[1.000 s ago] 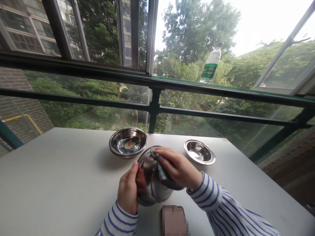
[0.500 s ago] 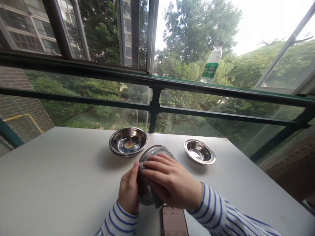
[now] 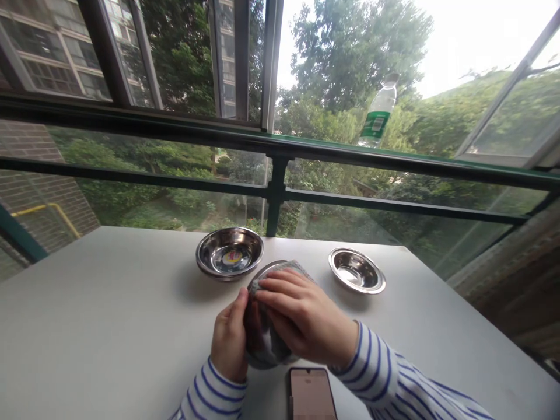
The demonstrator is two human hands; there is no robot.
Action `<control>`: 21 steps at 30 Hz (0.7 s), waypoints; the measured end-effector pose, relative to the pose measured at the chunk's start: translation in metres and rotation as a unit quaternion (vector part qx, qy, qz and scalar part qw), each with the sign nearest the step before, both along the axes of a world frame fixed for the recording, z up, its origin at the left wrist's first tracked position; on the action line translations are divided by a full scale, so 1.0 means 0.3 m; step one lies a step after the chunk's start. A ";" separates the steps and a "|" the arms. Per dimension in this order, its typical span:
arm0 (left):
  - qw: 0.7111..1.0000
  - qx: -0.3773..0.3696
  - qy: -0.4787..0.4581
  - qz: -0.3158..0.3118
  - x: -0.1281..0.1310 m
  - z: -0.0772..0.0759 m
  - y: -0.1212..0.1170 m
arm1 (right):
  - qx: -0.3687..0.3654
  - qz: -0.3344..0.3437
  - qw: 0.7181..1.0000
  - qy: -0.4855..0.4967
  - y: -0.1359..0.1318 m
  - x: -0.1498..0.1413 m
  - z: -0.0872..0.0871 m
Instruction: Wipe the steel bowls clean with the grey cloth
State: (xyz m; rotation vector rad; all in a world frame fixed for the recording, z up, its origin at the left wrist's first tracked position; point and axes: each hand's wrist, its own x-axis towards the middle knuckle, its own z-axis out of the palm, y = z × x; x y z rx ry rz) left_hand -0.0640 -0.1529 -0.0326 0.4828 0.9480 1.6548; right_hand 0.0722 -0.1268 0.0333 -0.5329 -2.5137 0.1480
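A steel bowl (image 3: 260, 335) is tilted up on its side just in front of me, its outer wall toward me. My left hand (image 3: 231, 335) grips its left edge, thumb on the rim and fingers behind. Over the bowl's upper right, my right hand (image 3: 306, 309) presses a grey cloth (image 3: 301, 268) against the metal, fingers bent round it. Most of the cloth is hidden under that hand. Beyond the hands, stacked steel bowls (image 3: 230, 254) with a coloured sticker inside stand to the left, and a smaller steel bowl (image 3: 356, 271) sits to the right.
A phone (image 3: 311, 394) lies on the white table (image 3: 109, 326) at the near edge, below the held bowl. Behind the table runs a dark green railing (image 3: 196, 137) before the window. A plastic bottle (image 3: 377, 119) with a green label stands on the railing's ledge.
My right hand has shifted slightly with the cloth, whose lower part no longer hangs below it, so more of the bowl's side shows. My left hand keeps its grip.
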 end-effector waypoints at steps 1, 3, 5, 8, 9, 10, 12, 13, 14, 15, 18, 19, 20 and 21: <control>1.000 -0.002 0.006 0.002 -0.003 0.001 -0.001 | 0.015 0.007 1.000 -0.020 -0.017 -0.007 -0.004; 1.000 -0.007 0.016 0.008 -0.009 0.004 -0.002 | 0.044 0.019 0.998 -0.049 -0.045 -0.012 -0.024; 0.999 -0.017 0.023 0.015 -0.012 0.007 -0.003 | 0.073 0.036 0.995 -0.060 -0.064 -0.006 -0.048; 1.000 -0.018 0.022 0.014 -0.010 0.006 -0.003 | 0.091 0.046 0.992 -0.067 -0.063 0.011 -0.062; 1.000 -0.014 0.015 0.007 -0.008 0.004 -0.002 | 0.085 0.039 0.994 -0.063 -0.053 0.015 -0.057; 1.000 -0.009 0.006 -0.002 -0.005 0.002 -0.001 | 0.072 0.026 0.996 -0.051 -0.039 0.019 -0.049; 1.000 -0.001 -0.016 -0.012 0.000 -0.002 0.004 | 0.030 -0.003 1.000 -0.003 0.001 0.025 -0.032; 1.000 0.002 -0.026 -0.008 0.002 -0.005 0.007 | 0.002 -0.017 0.999 0.027 0.024 0.028 -0.027; 0.999 0.004 -0.033 -0.001 0.002 -0.007 0.010 | -0.030 -0.030 0.998 0.054 0.046 0.034 -0.026; 0.999 0.004 -0.038 0.008 0.001 -0.010 0.013 | -0.062 -0.043 0.994 0.079 0.066 0.040 -0.030; 0.998 -0.012 -0.049 0.032 -0.005 -0.017 0.020 | -0.146 -0.079 0.977 0.133 0.102 0.072 -0.064; 0.998 -0.021 -0.053 0.034 -0.007 -0.018 0.022 | -0.166 -0.089 0.971 0.145 0.105 0.085 -0.080; 0.997 -0.031 -0.059 0.036 -0.010 -0.017 0.023 | -0.181 -0.101 0.966 0.156 0.103 0.098 -0.097; 0.996 -0.040 -0.068 0.038 -0.011 -0.014 0.023 | -0.192 -0.111 0.961 0.166 0.098 0.110 -0.113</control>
